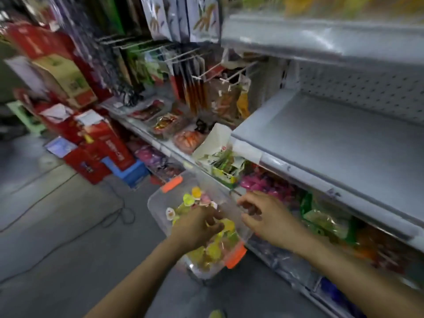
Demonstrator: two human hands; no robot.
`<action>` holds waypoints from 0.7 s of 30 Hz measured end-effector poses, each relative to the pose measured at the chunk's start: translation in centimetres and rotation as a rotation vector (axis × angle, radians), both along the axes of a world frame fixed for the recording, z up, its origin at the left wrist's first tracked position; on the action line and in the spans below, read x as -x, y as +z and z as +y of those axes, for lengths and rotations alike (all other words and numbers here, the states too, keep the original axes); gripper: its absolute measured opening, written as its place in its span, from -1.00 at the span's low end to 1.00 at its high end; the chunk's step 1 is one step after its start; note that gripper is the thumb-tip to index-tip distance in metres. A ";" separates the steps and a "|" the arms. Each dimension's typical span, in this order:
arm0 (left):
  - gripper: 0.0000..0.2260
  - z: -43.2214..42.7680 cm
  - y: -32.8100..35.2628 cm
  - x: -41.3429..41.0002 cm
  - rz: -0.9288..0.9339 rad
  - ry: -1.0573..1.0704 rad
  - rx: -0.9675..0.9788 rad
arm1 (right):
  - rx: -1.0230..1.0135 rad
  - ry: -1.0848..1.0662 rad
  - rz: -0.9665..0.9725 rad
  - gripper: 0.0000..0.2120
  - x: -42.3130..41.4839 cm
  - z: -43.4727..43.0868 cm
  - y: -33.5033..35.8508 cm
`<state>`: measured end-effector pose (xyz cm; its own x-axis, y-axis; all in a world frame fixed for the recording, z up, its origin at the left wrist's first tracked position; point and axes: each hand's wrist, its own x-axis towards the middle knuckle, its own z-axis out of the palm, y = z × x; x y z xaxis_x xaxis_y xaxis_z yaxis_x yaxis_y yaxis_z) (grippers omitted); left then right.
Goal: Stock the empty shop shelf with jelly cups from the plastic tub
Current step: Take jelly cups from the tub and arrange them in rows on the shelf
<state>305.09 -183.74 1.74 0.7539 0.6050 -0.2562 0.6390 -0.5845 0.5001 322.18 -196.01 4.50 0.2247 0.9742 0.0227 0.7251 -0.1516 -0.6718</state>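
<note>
— Where are the jelly cups (215,249)?
— In the tub (154,204), beneath the left hand (199,226), which curls round a few. The right hand (263,216) hovers loose beside it, holding nothing.
— Risk?
— The empty shelf (332,143) sits above the right hand; an overfull handful could drop cups onto the floor (68,226).

The plastic tub (157,204) is clear, with bright orange latches (236,255) at two ends. The jelly cups (213,249) in it are mostly yellow, with some orange, pink and lime green, and a few lids are white marked with red. The empty shelf (332,138) is plain pale grey, and its back panel (367,88) bears a regular pattern of small dark dots. Past the shelf's left edge is a white box (218,138) of green sachets. Under its front edge are pink packets (263,182). The floor (68,226) is dull grey, with red cartons (103,143) and a blue stool (135,171) on it.
</note>
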 end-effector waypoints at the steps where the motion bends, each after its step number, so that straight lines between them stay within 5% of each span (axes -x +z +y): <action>1: -0.86 2.3 -1.5 0.9 0.013 0.028 0.027 | 0.047 -0.002 0.025 -0.84 0.4 2.0 -2.0; 9: -0.76 12.1 -17.0 3.6 0.248 0.137 0.198 | 0.499 -0.034 0.129 -0.85 1.6 11.0 -18.6; 17: -0.65 16.8 -27.6 1.3 0.365 0.139 0.194 | 0.771 -0.063 -0.113 -0.61 0.7 16.2 -31.1; 21: -0.63 15.6 -30.8 -1.9 0.333 0.044 0.222 | 0.815 0.040 -0.429 -0.57 0.9 17.7 -35.0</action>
<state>307.00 -168.18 -29.09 0.5825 0.5369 -0.6103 0.8092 -0.4540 0.3729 321.27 -178.29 -30.50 0.3216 0.7321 -0.6005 0.9021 -0.4295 -0.0405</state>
